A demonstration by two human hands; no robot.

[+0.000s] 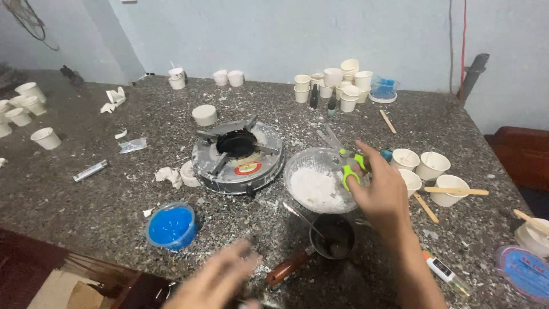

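Head view: right hand [382, 191] closed on green handles of scissors [342, 153], blades pointing to 11 o'clock over glass bowl [297, 166] of white powder, desk [86, 212] centre. Left hand [220, 280] at 6 o'clock, blurred, fingers spread, holding nothing visible. Small pan [334, 237] with wooden handle just at 6 o'clock of bowl; stove [237, 157] at its 9 o'clock; blue tub [171, 226] nearer. Paper cups [432, 166] at 3 o'clock. Scissors likely light, stiff, sharp-tipped: best gripped through handle loops. Bowl probably fragile, slick.
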